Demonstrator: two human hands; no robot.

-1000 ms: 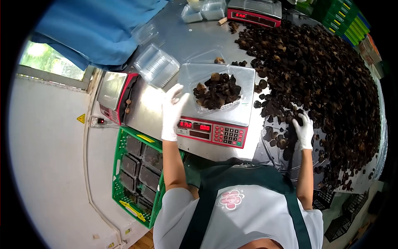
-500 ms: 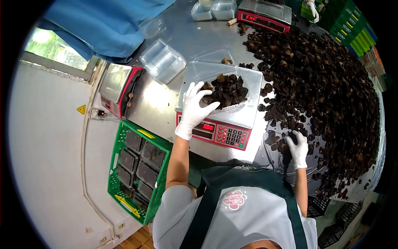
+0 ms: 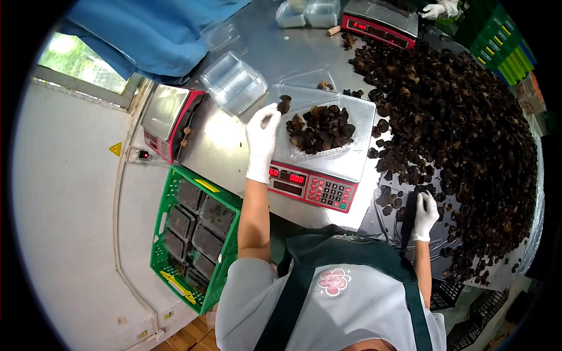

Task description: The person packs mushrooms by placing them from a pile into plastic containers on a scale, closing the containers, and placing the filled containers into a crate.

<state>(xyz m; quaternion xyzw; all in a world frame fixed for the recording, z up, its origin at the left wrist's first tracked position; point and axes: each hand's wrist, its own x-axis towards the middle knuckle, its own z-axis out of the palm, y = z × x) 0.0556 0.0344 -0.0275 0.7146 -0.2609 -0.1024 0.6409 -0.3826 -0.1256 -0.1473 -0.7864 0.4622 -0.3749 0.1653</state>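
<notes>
My left hand [image 3: 262, 137], in a white glove, pinches a dark wood ear mushroom [image 3: 284, 104] between thumb and fingertips, over the left part of the scale's plate. Beside it, a clear plastic tray [image 3: 304, 154] holding a heap of wood ear mushrooms [image 3: 321, 128] rests on the red scale [image 3: 325, 192], whose lit display reads 0.00. My right hand [image 3: 426, 215], also gloved, is at the near edge of the big mushroom pile [image 3: 456, 117]. Its fingers are drawn in at dark pieces by the fingertips; what they grip, if anything, is unclear.
Stacked clear trays [image 3: 234, 85] stand behind the left hand. A second scale [image 3: 167, 123] is at the left, above a green crate [image 3: 170, 234] of filled boxes. Across the table are a third scale [image 3: 380, 26] and another person's gloved hand [image 3: 433, 11].
My left hand has moved slightly left, off the tray's edge, and now holds up a mushroom piece. My right hand's fingers have drawn in from spread. The other person's hand has moved.
</notes>
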